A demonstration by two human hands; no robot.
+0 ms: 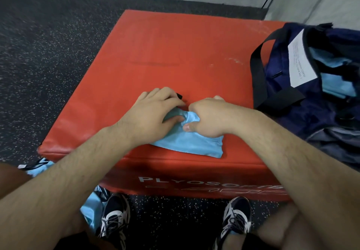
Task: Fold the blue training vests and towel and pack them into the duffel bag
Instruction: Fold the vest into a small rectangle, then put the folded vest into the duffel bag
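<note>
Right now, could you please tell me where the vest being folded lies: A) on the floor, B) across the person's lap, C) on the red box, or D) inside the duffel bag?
C: the left hand and right hand hold the blue vest on top of the red box, beside the duffel bag.
</note>
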